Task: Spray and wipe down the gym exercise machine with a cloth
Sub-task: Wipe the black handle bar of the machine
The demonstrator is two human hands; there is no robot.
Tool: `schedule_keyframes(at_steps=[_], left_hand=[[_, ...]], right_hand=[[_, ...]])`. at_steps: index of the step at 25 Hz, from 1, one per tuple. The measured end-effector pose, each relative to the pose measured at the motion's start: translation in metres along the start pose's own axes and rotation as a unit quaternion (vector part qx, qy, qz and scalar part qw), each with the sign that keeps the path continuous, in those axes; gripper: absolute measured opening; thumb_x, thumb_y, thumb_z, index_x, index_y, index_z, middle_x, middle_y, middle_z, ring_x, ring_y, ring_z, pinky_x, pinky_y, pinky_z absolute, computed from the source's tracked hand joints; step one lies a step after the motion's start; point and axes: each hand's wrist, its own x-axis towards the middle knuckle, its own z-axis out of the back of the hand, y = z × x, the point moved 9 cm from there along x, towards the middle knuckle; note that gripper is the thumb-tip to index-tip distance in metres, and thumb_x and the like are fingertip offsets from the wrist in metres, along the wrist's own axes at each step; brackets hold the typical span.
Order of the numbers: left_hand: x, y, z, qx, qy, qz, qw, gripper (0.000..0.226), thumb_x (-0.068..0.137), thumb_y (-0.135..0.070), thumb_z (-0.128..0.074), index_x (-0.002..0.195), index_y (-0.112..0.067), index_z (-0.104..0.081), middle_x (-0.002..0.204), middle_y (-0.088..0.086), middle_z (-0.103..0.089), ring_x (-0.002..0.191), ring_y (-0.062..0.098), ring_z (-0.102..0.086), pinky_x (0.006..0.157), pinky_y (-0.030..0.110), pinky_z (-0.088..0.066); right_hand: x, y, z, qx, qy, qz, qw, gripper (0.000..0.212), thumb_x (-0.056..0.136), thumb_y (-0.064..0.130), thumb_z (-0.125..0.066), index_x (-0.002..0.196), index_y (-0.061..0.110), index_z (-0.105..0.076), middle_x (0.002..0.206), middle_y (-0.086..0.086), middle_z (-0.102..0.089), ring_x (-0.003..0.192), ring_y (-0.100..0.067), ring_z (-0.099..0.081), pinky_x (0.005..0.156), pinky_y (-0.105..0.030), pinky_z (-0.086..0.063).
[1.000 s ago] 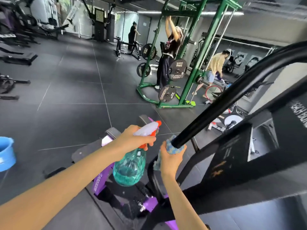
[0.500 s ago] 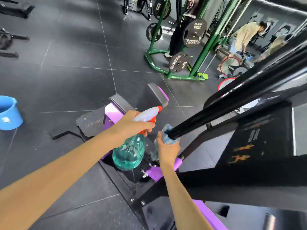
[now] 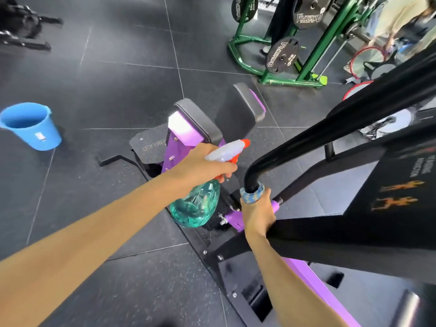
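Observation:
My left hand (image 3: 200,165) grips a spray bottle (image 3: 197,205) with a teal belly, white head and orange trigger, its nozzle pointing right toward the machine. My right hand (image 3: 256,214) holds a blue patterned cloth (image 3: 251,194) wrapped round the lower end of the machine's black curved bar (image 3: 330,135). The cloth sits just below the bar's bend. The black and purple exercise machine (image 3: 318,237) fills the right side, with its padded rests (image 3: 198,120) beyond the bottle.
A blue bucket (image 3: 31,126) stands on the dark rubber floor at the left. A green rack (image 3: 292,76) with black weight plates stands at the back, with two people by it. Other equipment lies at the top left.
My right hand has slid the cloth down the black bar past its bend. My view has tilted down toward the machine's base. The left hand keeps the bottle beside the bar.

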Motion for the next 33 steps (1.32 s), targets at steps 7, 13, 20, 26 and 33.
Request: schedule_keyframes(at_steps=[7,13,20,26,33], left_hand=[[-0.037,-0.011,-0.024,0.006,0.003,-0.001,1.0,0.019,0.086,-0.014,-0.069,0.1,-0.002,-0.069,0.073,0.004,-0.068,0.061,0.014,-0.057,0.068,0.022,-0.048],[-0.078,-0.05,-0.026,0.001,-0.03,-0.006,1.0,0.015,0.081,-0.023,-0.073,0.093,-0.014,-0.073,0.077,-0.002,-0.071,0.06,0.011,-0.057,0.074,0.023,-0.046],[-0.15,-0.142,-0.046,0.021,-0.106,-0.086,0.99,0.027,0.084,-0.023,-0.071,0.105,-0.006,-0.068,0.078,0.01,-0.066,0.06,0.01,-0.055,0.069,0.022,-0.042],[-0.203,-0.215,-0.092,0.015,-0.156,-0.17,0.973,0.017,0.089,-0.013,-0.066,0.072,-0.017,-0.067,0.057,-0.006,-0.059,0.055,0.005,-0.052,0.057,0.013,-0.04],[-0.248,-0.282,-0.129,0.017,-0.193,-0.244,0.95,0.016,0.09,-0.019,-0.066,0.105,-0.024,-0.068,0.053,-0.008,-0.061,0.054,0.006,-0.054,0.067,0.018,-0.044]], right_hand=[[-0.005,-0.011,-0.011,0.133,0.061,0.006,0.989,0.032,0.074,0.027,-0.071,0.091,0.02,-0.044,0.088,-0.006,-0.061,0.08,-0.029,-0.059,0.071,-0.04,-0.051],[-0.03,0.0,0.034,0.271,0.068,-0.008,0.96,0.028,0.088,-0.002,-0.053,0.091,0.024,-0.041,0.088,0.004,-0.049,0.085,-0.02,-0.051,0.075,-0.024,-0.042],[-0.088,0.096,0.206,0.213,0.068,0.422,0.879,0.048,0.073,-0.012,-0.058,0.1,0.029,-0.057,0.101,0.013,-0.055,0.092,-0.013,-0.056,0.075,-0.033,-0.048],[-0.166,0.11,0.381,-0.013,-0.245,0.685,0.686,0.025,0.073,0.008,-0.062,0.095,0.019,-0.066,0.102,-0.001,-0.063,0.093,-0.021,-0.056,0.077,-0.033,-0.04],[-0.148,0.088,0.429,-0.242,-0.343,0.671,0.612,0.031,0.071,0.027,-0.065,0.097,0.011,-0.071,0.109,-0.008,-0.066,0.118,-0.03,-0.055,0.115,-0.045,-0.014]])
